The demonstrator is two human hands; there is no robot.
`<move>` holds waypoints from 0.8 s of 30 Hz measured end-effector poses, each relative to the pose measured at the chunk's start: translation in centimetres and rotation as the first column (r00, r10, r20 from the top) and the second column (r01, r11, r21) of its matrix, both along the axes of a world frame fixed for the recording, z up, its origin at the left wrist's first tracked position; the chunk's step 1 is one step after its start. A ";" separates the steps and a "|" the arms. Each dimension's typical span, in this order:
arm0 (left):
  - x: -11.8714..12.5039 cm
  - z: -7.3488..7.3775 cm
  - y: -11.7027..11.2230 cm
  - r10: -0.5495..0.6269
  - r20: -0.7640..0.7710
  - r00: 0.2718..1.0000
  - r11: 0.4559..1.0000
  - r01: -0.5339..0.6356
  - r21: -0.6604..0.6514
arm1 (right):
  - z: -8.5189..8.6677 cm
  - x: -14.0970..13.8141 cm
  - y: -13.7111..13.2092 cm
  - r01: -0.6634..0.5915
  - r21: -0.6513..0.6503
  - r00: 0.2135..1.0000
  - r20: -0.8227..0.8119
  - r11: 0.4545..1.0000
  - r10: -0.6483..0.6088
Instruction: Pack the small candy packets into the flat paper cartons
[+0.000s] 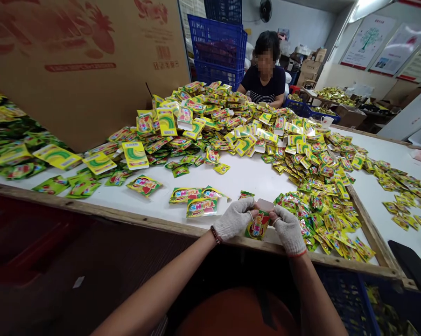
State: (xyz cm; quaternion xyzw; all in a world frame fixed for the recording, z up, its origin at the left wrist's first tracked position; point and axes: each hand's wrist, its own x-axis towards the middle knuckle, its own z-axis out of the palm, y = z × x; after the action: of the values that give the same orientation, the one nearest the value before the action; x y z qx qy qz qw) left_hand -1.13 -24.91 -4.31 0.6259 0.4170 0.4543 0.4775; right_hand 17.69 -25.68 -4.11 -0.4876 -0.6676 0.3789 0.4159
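Observation:
Both my hands wear white knit gloves and meet over the table's near wooden edge. My left hand [234, 218] and my right hand [289, 229] pinch one small green and yellow candy packet [258, 225] between them, each with closed fingers. A pale card or flap [265, 204] sticks up at the packet's top. Three similar packets [196, 199] lie flat on the white table just left of my hands. A dense pile of the same packets [322, 219] lies right beside my right hand.
A big heap of packets and yellow backing cards [231, 121] covers the white table [245, 179]. A person in a dark top [264, 79] sits at the far side. Blue crates [217, 46] stand behind, a large cardboard sheet [84, 65] at left, a blue crate [350, 298] below right.

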 end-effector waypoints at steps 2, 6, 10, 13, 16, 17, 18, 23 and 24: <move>0.1 0.1 0.2 0.034 0.017 0.999 0.999 -0.034 0.001 | 0.2 -0.3 0.3 0.020 0.023 1.000 -0.010 1.000 -0.019; 0.3 0.1 0.3 0.064 0.114 0.991 0.996 -0.056 -0.068 | -0.1 -0.8 0.4 0.042 0.078 0.998 -0.055 0.996 -0.038; 0.0 0.8 -0.5 0.079 -0.001 0.997 0.997 -0.079 -0.008 | 0.2 -0.4 -0.6 0.007 0.237 0.994 0.104 0.972 -0.032; -0.3 1.9 -1.0 0.080 -0.130 0.988 0.995 -0.070 0.076 | 0.9 -0.4 -1.0 0.010 0.276 0.989 0.138 0.961 -0.050; -0.5 2.7 -0.9 0.067 -0.163 0.984 0.997 -0.059 0.054 | 1.5 -0.6 -0.9 0.021 0.207 0.989 0.142 0.978 -0.051; -0.5 2.8 -0.7 0.054 -0.169 0.984 0.998 -0.047 0.048 | 1.7 -0.7 -0.8 0.021 0.181 0.989 0.141 0.983 -0.047; -0.7 2.8 -0.6 0.038 -0.176 0.984 0.998 -0.030 0.049 | 1.8 -0.7 -0.7 0.019 0.159 0.989 0.141 0.987 -0.041; -1.8 1.8 0.2 -0.035 -0.200 0.979 0.972 0.080 0.223 | 1.8 -0.3 -0.2 -0.037 0.164 0.992 0.127 0.986 0.016; -2.1 1.6 0.2 -0.046 -0.193 0.980 0.955 0.100 0.281 | 1.7 -0.1 -0.2 -0.068 0.195 0.991 0.129 0.979 0.043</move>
State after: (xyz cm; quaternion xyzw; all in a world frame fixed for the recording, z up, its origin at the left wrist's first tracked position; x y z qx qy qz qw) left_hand -3.18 -24.72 -2.74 0.7434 0.3650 0.4322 0.3569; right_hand 17.62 -25.90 -2.40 -0.4474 -0.7400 0.2908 0.4094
